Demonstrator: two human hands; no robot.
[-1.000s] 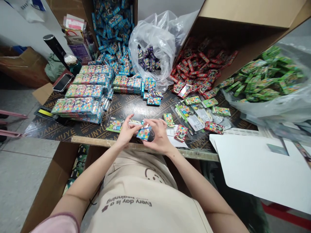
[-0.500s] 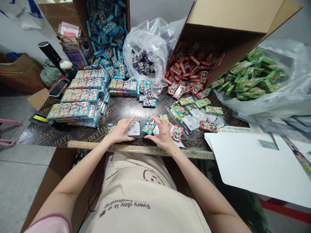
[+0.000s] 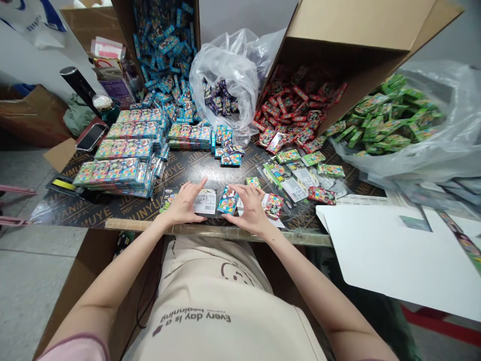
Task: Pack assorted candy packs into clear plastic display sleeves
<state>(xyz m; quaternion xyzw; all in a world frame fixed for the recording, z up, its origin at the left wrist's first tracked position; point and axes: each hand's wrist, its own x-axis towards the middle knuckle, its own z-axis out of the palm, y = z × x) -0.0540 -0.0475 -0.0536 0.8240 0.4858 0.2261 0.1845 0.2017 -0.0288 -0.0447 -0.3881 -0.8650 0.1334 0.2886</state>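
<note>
A small blue printed box [image 3: 228,199] stands near the front edge of the table. My right hand [image 3: 252,206] curves around its right side, thumb at the near end and a fingertip at the far end. My left hand [image 3: 185,203] is spread, thumb and fingers apart, over a printed packet with a barcode label [image 3: 205,201]; part of that packet is hidden under the hand. Partly behind my right hand lies a green box [image 3: 253,182]. A red box [image 3: 274,206] lies just right of that hand, on something white.
Stacks of wrapped packs [image 3: 119,148] stand at the left. Behind are blue boxes spilling from a carton, a clear bag [image 3: 229,70] of purple boxes, a carton of red boxes [image 3: 296,118] and a bag of green boxes [image 3: 394,118]. White sheets [image 3: 402,255] overhang the right front.
The blue box has turned from a slant to nearly straight and shifted slightly left. Both hands stay almost in place, with the right fingers a little lower.
</note>
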